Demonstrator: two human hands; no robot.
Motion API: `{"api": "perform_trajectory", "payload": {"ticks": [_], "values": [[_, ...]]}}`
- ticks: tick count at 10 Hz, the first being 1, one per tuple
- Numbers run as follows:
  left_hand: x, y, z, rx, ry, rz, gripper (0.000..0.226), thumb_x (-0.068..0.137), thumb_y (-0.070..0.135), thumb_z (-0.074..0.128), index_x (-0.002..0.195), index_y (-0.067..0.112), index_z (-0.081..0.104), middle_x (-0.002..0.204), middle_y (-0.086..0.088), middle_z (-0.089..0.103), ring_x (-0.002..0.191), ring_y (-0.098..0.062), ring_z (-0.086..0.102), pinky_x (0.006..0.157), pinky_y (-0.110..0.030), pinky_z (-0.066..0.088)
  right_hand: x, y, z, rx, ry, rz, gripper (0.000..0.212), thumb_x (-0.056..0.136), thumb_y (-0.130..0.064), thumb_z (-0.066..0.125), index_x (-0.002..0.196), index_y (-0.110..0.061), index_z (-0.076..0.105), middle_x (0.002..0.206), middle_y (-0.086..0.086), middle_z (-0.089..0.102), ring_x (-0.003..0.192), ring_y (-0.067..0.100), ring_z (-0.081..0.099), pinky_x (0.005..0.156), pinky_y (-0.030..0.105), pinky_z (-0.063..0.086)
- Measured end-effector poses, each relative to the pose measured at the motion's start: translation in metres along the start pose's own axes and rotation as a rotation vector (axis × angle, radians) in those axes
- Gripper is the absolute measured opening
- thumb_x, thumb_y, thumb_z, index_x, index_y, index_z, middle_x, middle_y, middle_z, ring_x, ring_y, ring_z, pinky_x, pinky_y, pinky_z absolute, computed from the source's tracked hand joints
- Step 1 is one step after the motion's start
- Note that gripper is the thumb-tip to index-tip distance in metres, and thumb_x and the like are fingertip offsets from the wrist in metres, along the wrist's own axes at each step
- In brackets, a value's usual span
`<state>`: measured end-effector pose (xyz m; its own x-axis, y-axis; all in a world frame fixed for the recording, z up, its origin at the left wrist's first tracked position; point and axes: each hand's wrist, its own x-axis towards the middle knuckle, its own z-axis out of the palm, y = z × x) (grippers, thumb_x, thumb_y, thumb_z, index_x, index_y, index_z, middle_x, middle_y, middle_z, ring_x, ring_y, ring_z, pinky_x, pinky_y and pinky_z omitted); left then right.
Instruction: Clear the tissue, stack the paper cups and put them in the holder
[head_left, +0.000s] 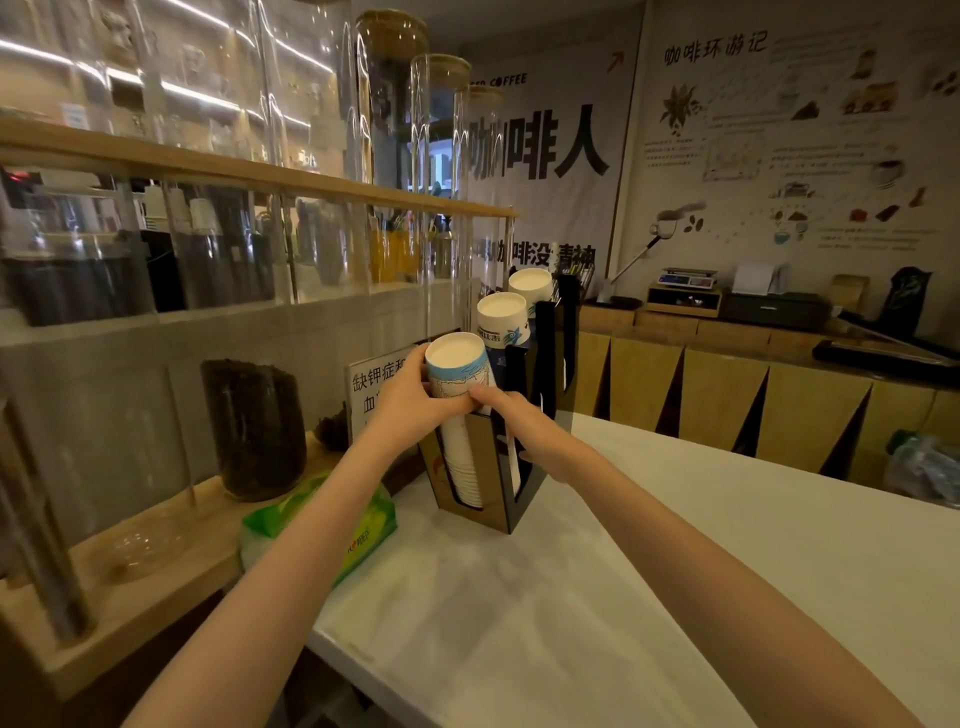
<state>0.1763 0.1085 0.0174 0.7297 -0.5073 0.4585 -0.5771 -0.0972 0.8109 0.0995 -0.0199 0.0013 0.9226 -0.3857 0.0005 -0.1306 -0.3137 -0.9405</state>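
Note:
A black and brown cup holder (540, 467) stands on the white counter. In its nearest slot sits a stack of upside-down paper cups (460, 364) with blue print, its top sticking out above the rim. My left hand (410, 400) and my right hand (511, 415) both grip this stack near the slot's top edge. Two more cup stacks, one (503, 317) behind the first and another (531, 287) further back, fill the other slots. A green tissue pack (363, 525) lies left of the holder, partly hidden by my left forearm.
A white counter (623, 571) stretches to the right. On the left is a wooden shelf (171, 582) with a jar of coffee beans (257, 426) and tall glass cylinders. A printed sign (374, 384) stands behind my left hand. A lower wooden counter (727, 384) runs along the back.

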Motion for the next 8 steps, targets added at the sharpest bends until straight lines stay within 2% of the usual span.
{"api": "perform_trajectory", "payload": {"ticks": [1, 2, 3, 4, 5, 6, 7, 8], "values": [[-0.004, -0.002, 0.003, -0.013, 0.074, 0.015, 0.077, 0.063, 0.029, 0.077, 0.128, 0.025, 0.038, 0.111, 0.008, 0.050, 0.102, -0.011, 0.048, 0.073, -0.019, 0.040, -0.003, -0.002, 0.001, 0.008, -0.003, -0.011, 0.082, 0.077, -0.067, 0.043, 0.141, -0.019, 0.023, 0.149, 0.006, 0.030, 0.133, 0.024, 0.030, 0.088, 0.035, 0.026], [-0.007, 0.000, 0.005, 0.035, 0.143, 0.075, 0.082, 0.062, 0.032, 0.078, 0.131, 0.026, 0.035, 0.111, 0.010, 0.050, 0.103, -0.006, 0.044, 0.073, -0.015, 0.035, -0.007, -0.002, 0.002, 0.023, -0.022, -0.055, 0.070, 0.084, -0.063, 0.033, 0.142, -0.026, 0.020, 0.152, 0.004, 0.025, 0.137, 0.024, 0.024, 0.103, 0.039, 0.024], [-0.008, 0.004, 0.006, 0.142, 0.176, 0.132, 0.076, 0.060, 0.034, 0.079, 0.126, 0.028, 0.042, 0.120, 0.006, 0.058, 0.101, -0.004, 0.044, 0.072, -0.012, 0.033, -0.011, -0.001, 0.004, 0.059, -0.017, -0.072, 0.065, 0.087, -0.061, 0.023, 0.143, -0.031, 0.010, 0.155, 0.003, 0.016, 0.140, 0.024, 0.017, 0.110, 0.044, 0.018], [-0.007, 0.004, 0.006, 0.159, 0.182, 0.118, 0.075, 0.060, 0.032, 0.079, 0.126, 0.028, 0.043, 0.124, 0.001, 0.059, 0.102, -0.005, 0.046, 0.081, -0.022, 0.038, -0.009, 0.002, 0.003, 0.101, -0.014, -0.058, 0.065, 0.088, -0.061, 0.019, 0.144, -0.032, 0.006, 0.156, 0.004, 0.012, 0.142, 0.024, 0.012, 0.112, 0.042, 0.014], [-0.009, 0.005, 0.008, 0.170, 0.176, 0.099, 0.076, 0.064, 0.032, 0.077, 0.129, 0.029, 0.038, 0.128, -0.001, 0.056, 0.112, -0.012, 0.048, 0.084, -0.026, 0.037, -0.010, 0.001, 0.001, 0.140, -0.024, -0.029, 0.066, 0.088, -0.061, 0.016, 0.144, -0.027, 0.010, 0.155, 0.005, 0.017, 0.142, 0.023, 0.014, 0.112, 0.039, 0.013], [-0.011, 0.007, 0.011, 0.206, 0.180, 0.066, 0.079, 0.067, 0.040, 0.072, 0.135, 0.028, 0.032, 0.135, -0.003, 0.050, 0.123, -0.020, 0.044, 0.091, -0.031, 0.037, -0.009, 0.003, -0.004, 0.136, -0.038, -0.023, 0.067, 0.088, -0.061, 0.018, 0.144, -0.024, 0.013, 0.155, 0.004, 0.017, 0.141, 0.023, 0.015, 0.112, 0.038, 0.012], [-0.016, 0.020, 0.013, 0.356, 0.246, 0.092, 0.075, 0.071, 0.049, 0.065, 0.135, 0.026, 0.032, 0.136, -0.007, 0.047, 0.124, -0.025, 0.040, 0.099, -0.045, 0.038, -0.011, 0.002, -0.014, 0.102, -0.001, -0.005, 0.065, 0.089, -0.059, 0.026, 0.143, -0.023, 0.021, 0.152, 0.005, 0.026, 0.139, 0.024, 0.023, 0.111, 0.039, 0.018], [-0.020, 0.037, 0.017, 0.471, 0.438, 0.200, 0.058, 0.074, 0.044, 0.063, 0.124, 0.021, 0.045, 0.128, -0.006, 0.051, 0.122, -0.024, 0.041, 0.097, -0.044, 0.036, -0.017, -0.002, -0.027, -0.055, 0.112, -0.071, 0.051, 0.089, -0.041, 0.048, 0.133, -0.016, 0.041, 0.137, 0.006, 0.047, 0.117, 0.017, 0.047, 0.091, 0.027, 0.036]]}}
